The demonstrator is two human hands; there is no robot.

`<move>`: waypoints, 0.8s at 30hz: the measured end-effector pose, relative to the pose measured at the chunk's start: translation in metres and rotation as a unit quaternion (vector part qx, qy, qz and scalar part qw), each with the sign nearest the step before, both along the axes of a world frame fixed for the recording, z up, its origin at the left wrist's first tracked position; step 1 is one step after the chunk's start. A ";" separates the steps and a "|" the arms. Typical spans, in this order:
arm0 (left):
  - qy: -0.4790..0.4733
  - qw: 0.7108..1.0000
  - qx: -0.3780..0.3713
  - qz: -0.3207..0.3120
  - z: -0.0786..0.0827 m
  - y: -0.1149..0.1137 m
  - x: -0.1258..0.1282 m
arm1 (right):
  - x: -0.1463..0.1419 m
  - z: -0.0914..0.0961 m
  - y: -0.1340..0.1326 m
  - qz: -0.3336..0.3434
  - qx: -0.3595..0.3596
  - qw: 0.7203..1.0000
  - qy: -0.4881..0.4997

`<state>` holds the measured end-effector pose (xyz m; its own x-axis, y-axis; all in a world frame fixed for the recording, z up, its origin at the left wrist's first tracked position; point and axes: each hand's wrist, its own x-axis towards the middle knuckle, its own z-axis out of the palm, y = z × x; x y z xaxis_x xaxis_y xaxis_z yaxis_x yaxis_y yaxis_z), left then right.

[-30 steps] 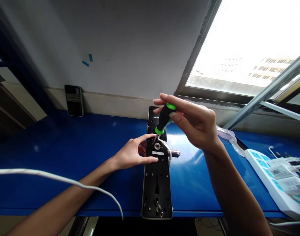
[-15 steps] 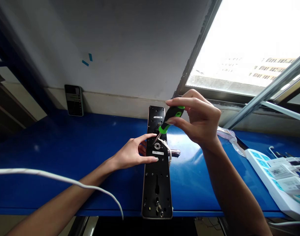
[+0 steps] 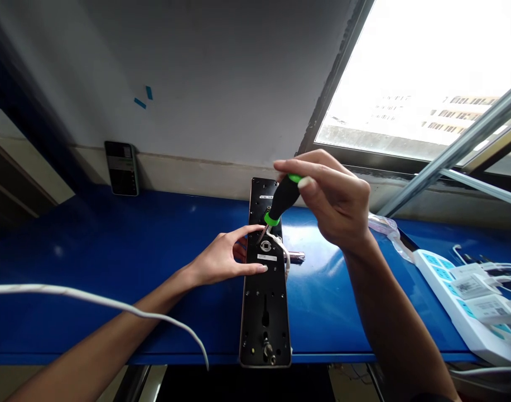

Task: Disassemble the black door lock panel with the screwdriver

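Note:
A long black door lock panel (image 3: 265, 301) lies back side up, its length running away from me. My left hand (image 3: 222, 258) grips the panel's left edge around the middle, thumb and fingertips resting on the black face. With its fingertips, my right hand (image 3: 334, 195) holds the top end of a black-and-green screwdriver (image 3: 282, 200). The screwdriver leans over the panel, its tip near a round metal fitting (image 3: 265, 245); whether the tip sits in a screw is too small to tell. A white cable (image 3: 285, 254) curves over the panel's right side, beside the shiny handle (image 3: 296, 257).
The panel lies on a blue table (image 3: 188, 218). A phone-like device (image 3: 121, 168) leans on the wall at the back left. To the right is a white power strip (image 3: 448, 290) with several plugs. A loose white cable (image 3: 113, 304) crosses above my left forearm.
My right thumb has moved up the screwdriver's handle, toward its top end. The screwdriver stays at nearly the same spot on the panel. The view has shifted slightly; my left hand keeps its grip.

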<state>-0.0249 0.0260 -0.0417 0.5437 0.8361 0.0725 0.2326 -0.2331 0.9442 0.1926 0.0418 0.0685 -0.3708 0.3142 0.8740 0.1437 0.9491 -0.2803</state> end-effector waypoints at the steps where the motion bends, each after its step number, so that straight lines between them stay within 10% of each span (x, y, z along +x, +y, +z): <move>1: -0.001 1.000 0.000 -0.001 0.000 0.000 0.000 | 0.000 0.000 -0.001 0.017 -0.022 1.000 -0.014; 9: 0.008 1.000 0.006 0.011 -0.003 0.001 0.000 | 0.000 0.000 -0.003 -0.034 0.028 0.999 0.010; 15: 0.008 1.000 0.025 0.007 0.002 -0.001 0.000 | -0.002 -0.001 -0.005 0.091 -0.069 0.993 -0.018; 20: 0.022 0.999 0.031 0.015 0.005 -0.002 0.001 | 0.000 0.001 -0.003 -0.053 0.063 0.997 0.008; 24: 0.016 1.000 0.025 0.003 0.004 -0.001 0.001 | 0.001 0.004 -0.009 -0.081 -0.007 0.996 -0.039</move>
<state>-0.0242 0.0246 -0.0374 0.5411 0.8353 0.0968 0.2637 -0.2779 0.9237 0.1938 0.0324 0.0722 -0.3816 0.3881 0.8389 0.3167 0.9075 -0.2758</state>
